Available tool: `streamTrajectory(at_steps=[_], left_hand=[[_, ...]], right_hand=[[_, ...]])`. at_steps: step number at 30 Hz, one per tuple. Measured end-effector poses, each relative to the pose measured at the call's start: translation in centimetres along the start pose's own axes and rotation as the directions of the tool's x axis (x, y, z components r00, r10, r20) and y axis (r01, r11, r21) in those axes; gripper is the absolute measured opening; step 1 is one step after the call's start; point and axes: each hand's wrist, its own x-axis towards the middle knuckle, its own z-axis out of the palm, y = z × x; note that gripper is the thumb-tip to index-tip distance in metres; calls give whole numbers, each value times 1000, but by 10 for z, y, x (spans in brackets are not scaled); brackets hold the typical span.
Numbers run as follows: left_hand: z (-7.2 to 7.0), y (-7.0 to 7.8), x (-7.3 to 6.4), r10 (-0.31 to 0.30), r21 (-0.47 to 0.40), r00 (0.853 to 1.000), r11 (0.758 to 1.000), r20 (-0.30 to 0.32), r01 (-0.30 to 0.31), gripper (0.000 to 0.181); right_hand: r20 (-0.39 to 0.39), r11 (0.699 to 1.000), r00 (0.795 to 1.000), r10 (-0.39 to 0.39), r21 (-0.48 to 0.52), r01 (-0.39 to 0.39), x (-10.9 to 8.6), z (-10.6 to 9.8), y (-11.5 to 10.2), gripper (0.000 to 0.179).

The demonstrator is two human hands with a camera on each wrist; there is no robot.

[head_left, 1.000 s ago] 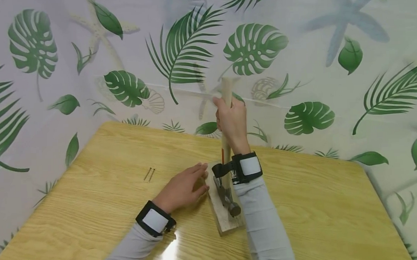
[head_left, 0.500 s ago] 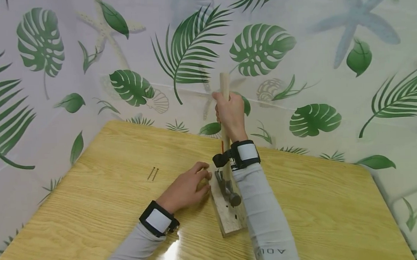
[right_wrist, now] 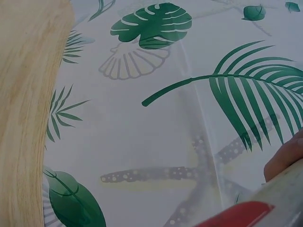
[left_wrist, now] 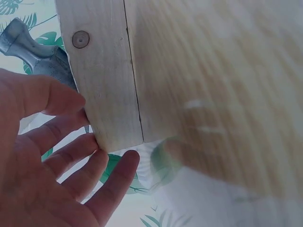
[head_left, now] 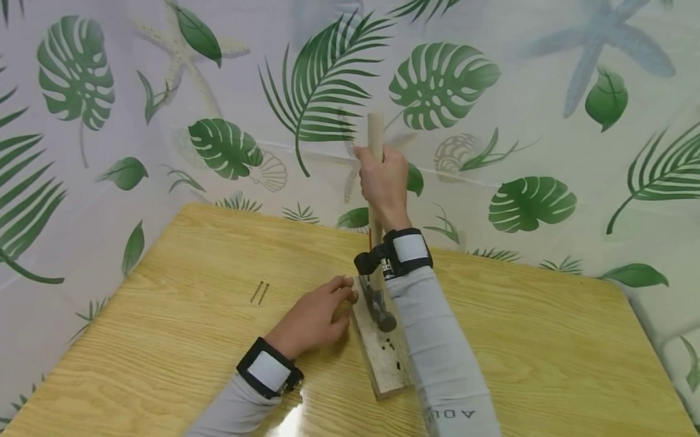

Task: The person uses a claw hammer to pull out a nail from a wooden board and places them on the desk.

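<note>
A claw hammer [head_left: 383, 313] stands with its head on the far part of a wooden block [head_left: 385, 373] and its pale handle upward. My right hand [head_left: 385, 183] grips that handle high up. In the right wrist view, a bit of the red-marked handle [right_wrist: 241, 215] and one finger [right_wrist: 285, 157] show. My left hand [head_left: 312, 318] lies at the block's left side, fingers loosely bent. In the left wrist view, its fingertips [left_wrist: 100, 156] are right at the block's edge and end corner, and the hammer head [left_wrist: 45, 56] shows beyond the block.
Two loose nails [head_left: 260, 293] lie on the wood-grain table [head_left: 222, 250], left of the block. Several dark holes or marks [head_left: 390, 347] dot the block's top. Behind the table's far edge hangs a leaf-printed cloth [head_left: 325, 187].
The right hand and hammer have shifted away along the block toward its far end, baring dark marks on the nearer part. The left hand stays beside the block, its fingers slightly moved.
</note>
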Motion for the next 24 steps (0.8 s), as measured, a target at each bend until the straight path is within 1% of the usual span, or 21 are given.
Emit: streamTrajectory(at_steps=[3,6,9,12,15,17,21,24], left_hand=[[1,2,0,-12,3,1000,1000,7,12,33],[0,3,0,-23,4,1000,1000,9,23,33],[-1,5,-1,-36,6,999,999,10,36,34],[-2,7,-2,-53,12,999,999,9,53,35],[-1,8,-2,-69,28,998,997,10,69,35],[0,8,-2,-69,28,998,997,6,69,35],[3,9,-1,-66,29,998,997,4,65,34],[4,9,0,-64,31,998,997,5,64,33]], right_hand=[[-3,1000,1000,-18,7,18,-4,-3,-2,32],[-6,998,998,-59,14,59,-10,-6,-5,31],[-28,993,993,-115,32,115,-22,-10,-9,29],[-54,982,983,-173,66,176,-37,-16,-14,27],[-77,964,969,-233,111,241,-52,-23,-18,23],[-101,950,959,-266,143,278,-59,-27,-20,23],[-141,914,932,-335,194,358,-70,-35,-22,24],[-161,889,910,-383,204,410,-78,-40,-23,24]])
